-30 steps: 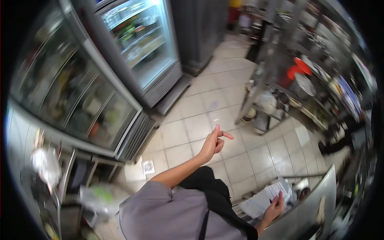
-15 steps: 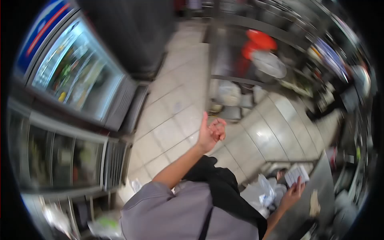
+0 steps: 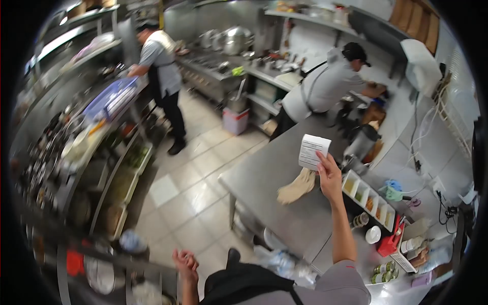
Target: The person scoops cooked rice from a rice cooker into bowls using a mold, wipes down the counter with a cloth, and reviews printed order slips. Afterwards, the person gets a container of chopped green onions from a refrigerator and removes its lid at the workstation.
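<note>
My right hand (image 3: 329,175) is raised over the steel counter (image 3: 259,178), pinching a printed paper slip (image 3: 311,151) between thumb and fingers. The slip is white with small dark lines of print, too small to read. Below it, a beige cloth-like glove (image 3: 297,187) lies flat on the counter. My left hand (image 3: 186,264) hangs low in front of me at the left, over the tiled floor (image 3: 168,218). Its fingers are loosely bent, the thumb apart from them, and no object shows in it.
A person (image 3: 320,86) in a dark cap bends over the counter's far end. Another person (image 3: 161,71) stands at the left shelving. Beside my right arm is a tray of food compartments (image 3: 368,201); a red-and-white bin (image 3: 235,121) stands on the floor.
My view has swung right, from the fridges and aisle to the counter and two people. The right hand has risen with the slip, now held upright; the left hand is lower.
</note>
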### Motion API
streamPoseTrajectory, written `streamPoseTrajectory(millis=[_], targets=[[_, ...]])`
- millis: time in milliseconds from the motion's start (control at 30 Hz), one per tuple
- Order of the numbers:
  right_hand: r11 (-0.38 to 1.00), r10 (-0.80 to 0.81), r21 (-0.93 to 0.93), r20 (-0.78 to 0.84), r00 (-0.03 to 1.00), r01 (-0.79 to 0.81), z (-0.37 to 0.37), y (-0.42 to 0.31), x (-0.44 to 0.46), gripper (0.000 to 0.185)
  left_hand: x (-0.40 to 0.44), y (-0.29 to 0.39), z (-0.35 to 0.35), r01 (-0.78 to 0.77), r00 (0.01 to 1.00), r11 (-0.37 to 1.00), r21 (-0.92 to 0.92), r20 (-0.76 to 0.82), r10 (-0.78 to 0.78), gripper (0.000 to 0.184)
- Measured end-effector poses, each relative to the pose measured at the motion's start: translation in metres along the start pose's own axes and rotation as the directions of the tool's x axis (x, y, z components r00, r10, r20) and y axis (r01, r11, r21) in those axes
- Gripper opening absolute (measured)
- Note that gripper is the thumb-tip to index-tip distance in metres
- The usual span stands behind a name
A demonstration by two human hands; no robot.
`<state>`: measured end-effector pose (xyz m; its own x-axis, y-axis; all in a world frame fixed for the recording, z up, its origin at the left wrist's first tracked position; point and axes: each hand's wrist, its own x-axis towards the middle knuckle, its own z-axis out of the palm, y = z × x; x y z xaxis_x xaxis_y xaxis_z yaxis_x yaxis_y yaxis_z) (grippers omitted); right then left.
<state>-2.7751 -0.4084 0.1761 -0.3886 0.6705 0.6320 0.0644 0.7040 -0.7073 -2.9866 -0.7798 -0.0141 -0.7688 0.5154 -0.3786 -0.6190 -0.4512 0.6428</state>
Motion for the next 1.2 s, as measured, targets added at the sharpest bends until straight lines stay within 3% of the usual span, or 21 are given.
streamPoseTrajectory(millis=[67,233,300,500,633,700,800,867,933,1033,1133,1200], targets=[[0.991,-0.028,-0.131,-0.073,0.997,0.018,-0.010,0.021,0.058,0.031,0.034,0.007,0.027,-0.065,0.998,0.997,0.047,-0.014,0.066,0.046],[0.785,-0.357,-0.554,-0.037,0.933,0.278,-0.018,0.048,0.210,0.032,0.130,0.038,0.059,-0.147,0.986,0.981,0.126,-0.056,0.155,0.040],[0.759,-0.365,-0.593,-0.046,0.930,0.269,-0.027,0.060,0.255,0.032,0.162,0.048,0.073,-0.146,0.987,0.974,0.173,-0.037,0.155,0.036],[0.885,-0.327,-0.398,-0.164,0.931,0.241,-0.028,0.074,0.305,0.034,0.264,0.059,0.091,-0.031,0.990,0.974,0.226,-0.130,0.061,0.032],[0.891,-0.263,-0.423,-0.188,0.946,0.163,-0.002,0.081,0.328,0.035,0.316,0.088,0.124,0.109,0.979,0.978,0.180,-0.189,-0.074,0.031],[0.866,-0.248,-0.486,-0.211,0.946,0.119,0.011,0.083,0.342,0.034,0.375,0.094,0.090,0.174,0.976,0.964,0.202,-0.163,-0.142,0.034],[0.535,-0.368,-0.845,-0.216,0.904,0.016,0.026,0.076,0.369,0.035,0.448,0.132,0.086,0.278,0.960,0.932,0.234,-0.090,-0.264,0.029],[0.349,-0.486,-0.937,-0.195,0.852,-0.016,0.026,0.082,0.391,0.036,0.484,0.153,0.096,0.310,0.951,0.918,0.249,-0.103,-0.293,0.038],[0.293,-0.393,-0.940,-0.284,0.875,-0.174,0.020,0.081,0.409,0.034,0.514,0.175,0.114,0.238,0.971,0.898,0.369,-0.057,-0.234,0.034],[0.191,-0.377,-0.929,-0.367,0.850,-0.316,0.025,0.069,0.420,0.032,0.562,0.197,0.129,0.128,0.973,0.864,0.487,0.106,-0.204,0.034],[0.157,-0.290,-0.862,-0.507,0.812,-0.482,0.030,0.049,0.432,0.031,0.609,0.193,0.149,0.173,0.970,0.797,0.578,0.042,-0.241,0.035],[0.060,-0.352,-0.878,-0.464,0.813,-0.475,0.031,0.044,0.441,0.029,0.628,0.176,0.159,0.252,0.949,0.830,0.498,0.042,-0.313,0.034]])
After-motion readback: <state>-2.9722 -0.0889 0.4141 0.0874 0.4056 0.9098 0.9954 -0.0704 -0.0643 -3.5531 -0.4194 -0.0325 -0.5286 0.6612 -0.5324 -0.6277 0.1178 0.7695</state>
